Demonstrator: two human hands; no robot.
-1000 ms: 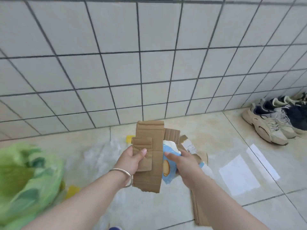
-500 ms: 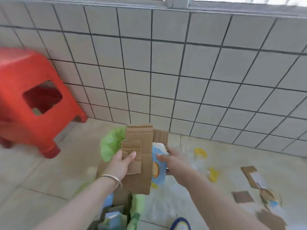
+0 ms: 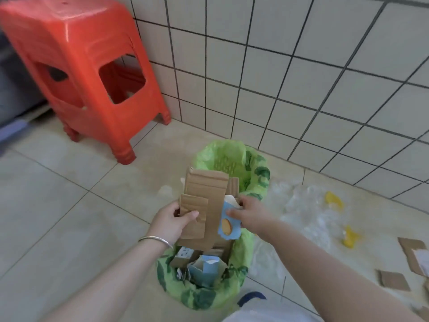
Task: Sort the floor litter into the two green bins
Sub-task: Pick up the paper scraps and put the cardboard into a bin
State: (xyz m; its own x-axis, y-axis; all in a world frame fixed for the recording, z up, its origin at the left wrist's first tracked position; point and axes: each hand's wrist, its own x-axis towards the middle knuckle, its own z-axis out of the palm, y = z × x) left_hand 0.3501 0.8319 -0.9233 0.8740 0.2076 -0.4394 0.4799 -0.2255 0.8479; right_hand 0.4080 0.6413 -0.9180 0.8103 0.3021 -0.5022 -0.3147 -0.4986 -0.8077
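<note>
**Head view: both hands hold cardboard and a blue carton piece above a green-lined bin**

The left hand [image 3: 173, 220], a silver bangle [image 3: 156, 240] on its wrist, pinches a stack of brown corrugated cardboard strips [image 3: 204, 201], thumb pressed on the front of the shortest strip. Just right of it, the right hand [image 3: 251, 213] grips a blue carton piece [image 3: 228, 225] printed with a yellow-orange shape, thumb on its face, fingers curled behind. The carton piece touches the right edge of the cardboard.

Directly beneath both hands stands a bin with a green bag liner [image 3: 243, 249], already holding a blue carton, cardboard and other paper scraps. Beyond the fingertips, a second green bag [image 3: 232, 159] rises behind the cardboard.

To the right of the right hand, clear plastic film [image 3: 301, 205], yellow scraps [image 3: 334, 199] and torn cardboard pieces [image 3: 394, 281] lie on the floor tiles. Far beyond the left hand, a red plastic stool [image 3: 81, 66] stands by the tiled wall [image 3: 301, 66].
</note>
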